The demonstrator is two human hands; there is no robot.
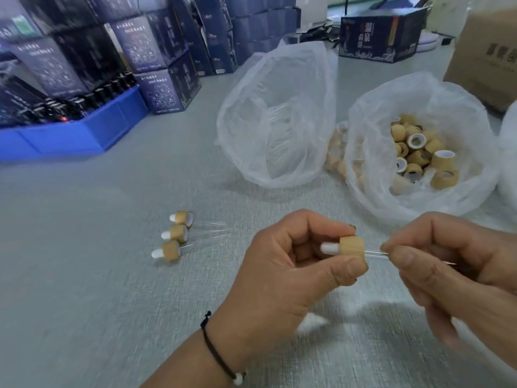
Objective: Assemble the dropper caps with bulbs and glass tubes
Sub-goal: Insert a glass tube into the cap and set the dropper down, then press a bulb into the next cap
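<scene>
One tan cap [352, 247], white bulb [329, 248], thin clear tube [376, 252].

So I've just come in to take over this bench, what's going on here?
A person is putting droppers together. The left hand grips a bamboo cap with its white bulb fitted, while the right hand pinches a glass tube at the cap's open end. Three finished droppers lie on the table.

finished droppers [174, 238] left of hands | bag of caps [419, 152] behind right | crate [70, 135] far left
</scene>
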